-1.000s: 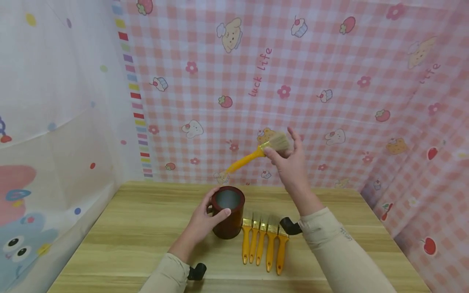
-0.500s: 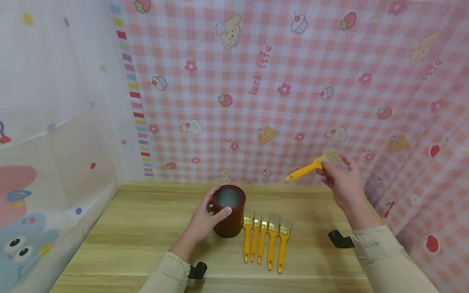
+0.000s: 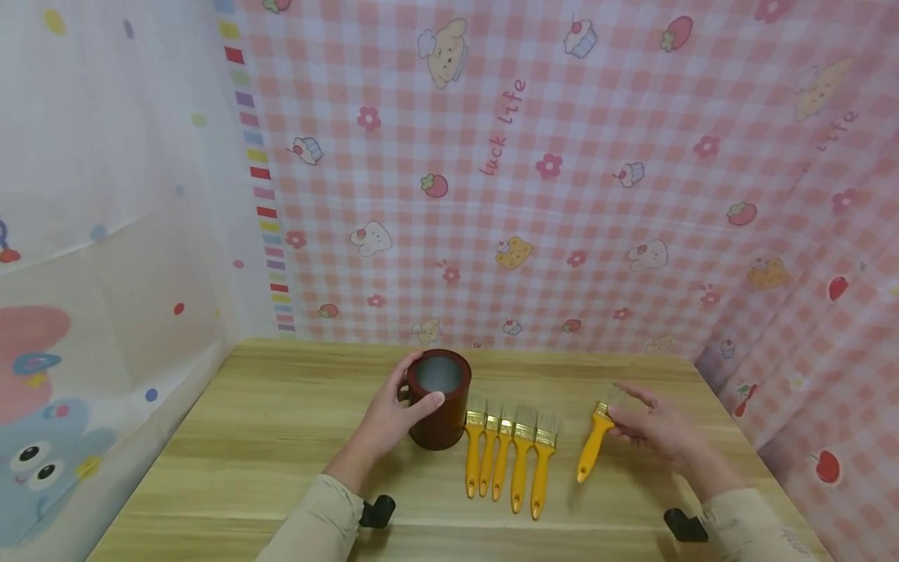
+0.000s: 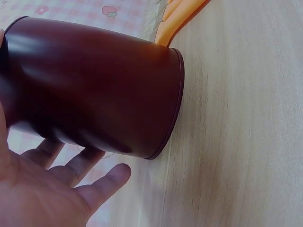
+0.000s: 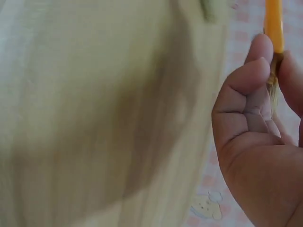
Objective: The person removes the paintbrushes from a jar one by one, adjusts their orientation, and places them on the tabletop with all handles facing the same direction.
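Observation:
A dark red-brown mug (image 3: 438, 429) with a pale grey inside stands upright on the wooden table. My left hand (image 3: 385, 417) grips it from the left, thumb across the front near the rim; in the left wrist view the mug's wall (image 4: 94, 85) fills the upper left, with fingers below it. On the right, my right hand (image 3: 663, 431) pinches a paintbrush (image 3: 593, 449) by its metal band, bristles up and away, yellow handle slanting down close over the table. The right wrist view shows the brush handle (image 5: 273, 23) rising from between thumb and fingers.
Several more yellow-handled paintbrushes (image 3: 520, 460) lie side by side just right of the mug, bristles pointing away. The wooden table (image 3: 246, 437) ends at a pink checked cloth (image 3: 534, 211) behind, with a white printed cloth (image 3: 140, 234) on the left.
My right hand has carried the paintbrush right and down from high above the table to close over it, turning the handle more toward me. My left hand stays on the mug.

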`<state>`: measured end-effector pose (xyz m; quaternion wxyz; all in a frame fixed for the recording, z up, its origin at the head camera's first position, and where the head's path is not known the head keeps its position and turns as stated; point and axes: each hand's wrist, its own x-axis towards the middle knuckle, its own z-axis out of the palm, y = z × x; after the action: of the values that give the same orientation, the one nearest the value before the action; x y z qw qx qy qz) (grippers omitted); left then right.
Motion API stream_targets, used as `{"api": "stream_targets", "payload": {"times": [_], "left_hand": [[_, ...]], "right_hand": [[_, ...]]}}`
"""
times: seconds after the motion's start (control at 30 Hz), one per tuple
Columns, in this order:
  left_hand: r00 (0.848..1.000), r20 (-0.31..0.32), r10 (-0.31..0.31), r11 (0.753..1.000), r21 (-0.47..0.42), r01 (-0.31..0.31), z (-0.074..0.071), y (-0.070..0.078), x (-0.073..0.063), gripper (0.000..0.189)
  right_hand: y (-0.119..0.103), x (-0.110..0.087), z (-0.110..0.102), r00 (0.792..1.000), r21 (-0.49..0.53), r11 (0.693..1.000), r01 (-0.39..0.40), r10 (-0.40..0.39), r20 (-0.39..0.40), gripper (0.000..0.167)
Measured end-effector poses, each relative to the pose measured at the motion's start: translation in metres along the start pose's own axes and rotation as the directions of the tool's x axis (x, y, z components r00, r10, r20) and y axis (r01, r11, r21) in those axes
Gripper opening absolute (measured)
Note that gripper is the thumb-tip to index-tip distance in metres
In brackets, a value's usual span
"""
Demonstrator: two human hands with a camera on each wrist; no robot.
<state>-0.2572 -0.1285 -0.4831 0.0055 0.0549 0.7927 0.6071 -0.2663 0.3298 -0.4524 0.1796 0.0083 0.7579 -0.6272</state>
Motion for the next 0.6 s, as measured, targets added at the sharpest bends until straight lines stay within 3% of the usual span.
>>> {"api": "stream_targets", "payload": {"times": [0.1, 0.23, 0.6], "left_hand": [[1.0, 0.0, 0.002, 1.0, 0.001, -0.002, 0.0, 0.0, 0.0, 0.084], [1.0, -0.001, 0.001, 1.0, 0.007, -0.001, 0.0, -0.001, 0.002, 0.085], [1.0, -0.001, 0.003, 1.0, -0.006, -0.003, 0.0, -0.002, 0.002, 0.081]], "right_hand": [[0.012, 0.006, 0.011, 0.999, -0.125, 0.992, -0.007, 0.013, 0.049, 0.087], [0.017, 0.014, 0.026, 0.997, -0.19, 0.982, -0.008, 0.021, 0.067, 0.084], [0.025, 0.024, 0.047, 0.996, -0.226, 0.973, -0.04, 0.056, 0.065, 0.079]]}}
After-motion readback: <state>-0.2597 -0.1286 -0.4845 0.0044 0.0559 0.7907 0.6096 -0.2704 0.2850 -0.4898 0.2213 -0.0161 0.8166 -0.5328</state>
